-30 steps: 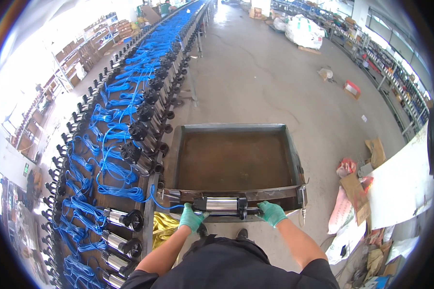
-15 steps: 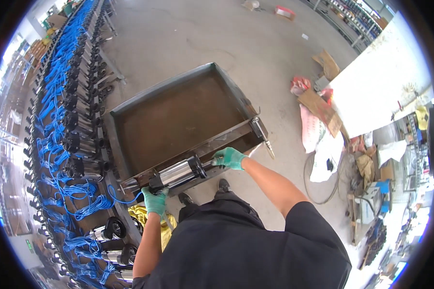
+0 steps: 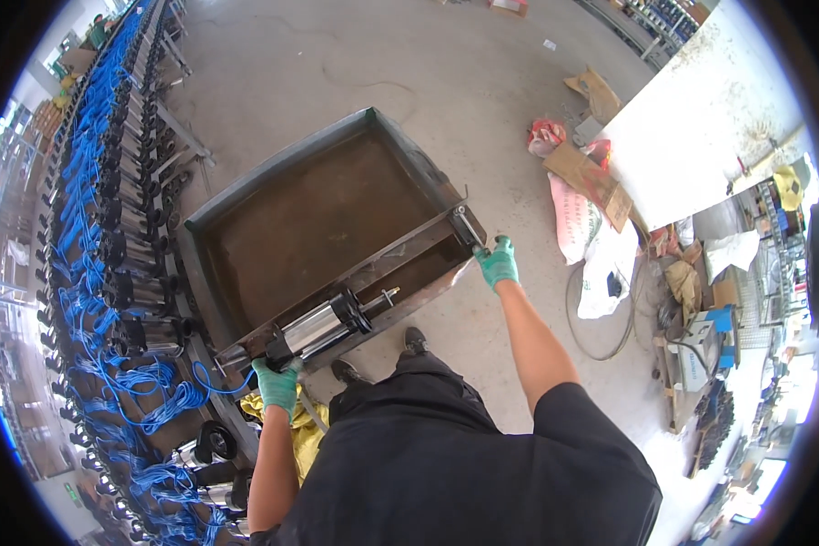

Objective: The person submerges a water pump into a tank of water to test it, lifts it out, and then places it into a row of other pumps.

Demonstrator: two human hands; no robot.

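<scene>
A cylindrical pump (image 3: 314, 329) with a shiny metal body and black ends lies along the front channel of a metal tank (image 3: 282, 159). At its left black end, my left hand (image 3: 278, 386) in a green glove is closed on it. From the pump's right end a thin shaft with a brass-coloured tip (image 3: 392, 291) points toward the tank's right corner. My right hand (image 3: 498, 262), gloved too, is closed at the end of the metal clamp (image 3: 467, 226) on that corner, apparently round its lever. The fingers partly hide the lever. A blue cable (image 3: 218, 388) runs left from near the pump.
A long bench at left carries rows of similar pumps (image 3: 136, 259) and coiled blue cables (image 3: 168, 400). Yellow cloth (image 3: 308, 437) lies beside my left forearm. At right are sacks (image 3: 607, 268), cardboard (image 3: 591, 187), a hose on the floor and a white panel (image 3: 701, 118).
My right hand has left the pump's shaft end and moved right to the clamp at the tank corner. The brass-coloured tip is now uncovered. My left hand stays on the pump.
</scene>
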